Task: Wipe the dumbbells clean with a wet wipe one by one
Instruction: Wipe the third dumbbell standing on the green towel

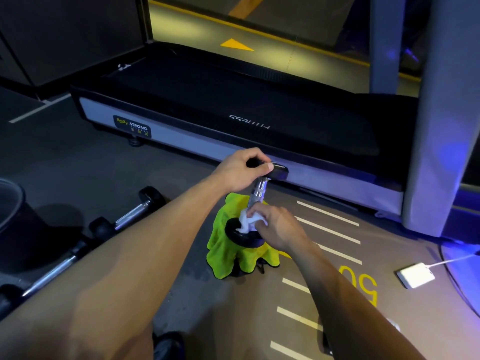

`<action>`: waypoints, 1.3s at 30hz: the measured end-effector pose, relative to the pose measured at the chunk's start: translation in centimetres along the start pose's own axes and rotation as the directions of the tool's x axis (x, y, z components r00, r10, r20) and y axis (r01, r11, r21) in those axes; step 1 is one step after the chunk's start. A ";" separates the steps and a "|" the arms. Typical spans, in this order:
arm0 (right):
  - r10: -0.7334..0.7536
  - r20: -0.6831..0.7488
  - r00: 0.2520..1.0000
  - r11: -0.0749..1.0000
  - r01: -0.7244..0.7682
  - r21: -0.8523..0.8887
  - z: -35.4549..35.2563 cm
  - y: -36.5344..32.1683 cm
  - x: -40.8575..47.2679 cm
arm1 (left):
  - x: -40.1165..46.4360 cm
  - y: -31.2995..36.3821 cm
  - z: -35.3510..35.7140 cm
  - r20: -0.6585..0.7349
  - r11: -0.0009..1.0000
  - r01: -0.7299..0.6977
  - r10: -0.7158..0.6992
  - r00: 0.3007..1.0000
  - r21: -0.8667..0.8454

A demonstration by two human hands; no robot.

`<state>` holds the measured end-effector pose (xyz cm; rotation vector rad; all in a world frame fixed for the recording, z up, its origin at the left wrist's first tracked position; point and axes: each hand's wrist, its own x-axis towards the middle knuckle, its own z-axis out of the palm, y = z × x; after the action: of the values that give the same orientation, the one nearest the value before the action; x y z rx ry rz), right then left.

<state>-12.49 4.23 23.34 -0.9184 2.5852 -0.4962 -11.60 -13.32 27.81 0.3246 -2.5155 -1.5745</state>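
Note:
A dumbbell point(257, 191) with black ends and a chrome handle stands upright on a bright green cloth point(228, 253) on the floor. My left hand point(240, 170) grips its upper black end. My right hand point(279, 228) holds a crumpled white wet wipe point(246, 222) against the bottom of the chrome handle, just above the lower black end point(240, 236). Two more dumbbells lie on the floor to the left: one point(130, 213) further back, one point(52, 274) nearer, partly hidden by my left forearm.
A treadmill point(233, 118) runs across the floor just behind the upright dumbbell, with its grey upright post point(441, 126) at right. A dark bucket point(15, 219) stands at far left. A white device with a cable point(415, 275) lies on the floor at right.

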 end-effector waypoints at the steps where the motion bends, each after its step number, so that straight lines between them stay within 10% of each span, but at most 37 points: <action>1: -0.020 -0.041 0.999 1.000 0.020 -0.004 -0.3 -0.3 0.1 | 0.0 0.0 0.0 0.001 1.000 0.001 -0.001 1.000 0.000; 10: 0.042 0.112 0.993 0.998 -0.047 0.038 0.6 0.0 0.3 | 0.0 0.1 0.2 0.018 0.999 -0.041 0.040 0.999 0.032; 17: -0.095 -0.106 0.990 0.995 0.093 -0.025 -0.3 -0.1 0.2 | 0.0 -0.1 -0.1 0.012 1.000 -0.022 0.022 1.000 -0.001; 29: 0.245 0.015 0.969 0.968 -0.245 0.047 -1.0 2.6 -0.2 | 0.1 -0.3 -0.1 0.021 1.000 -0.022 0.022 1.000 0.004; 39: 0.108 0.189 0.976 0.891 -0.179 0.418 0.2 1.0 0.1 | -0.2 0.2 0.0 0.031 0.999 -0.031 0.030 0.999 0.016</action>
<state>-12.98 4.86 22.75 -0.5805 2.2390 -0.8714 -11.43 -13.18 27.93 0.2647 -2.5452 -1.5609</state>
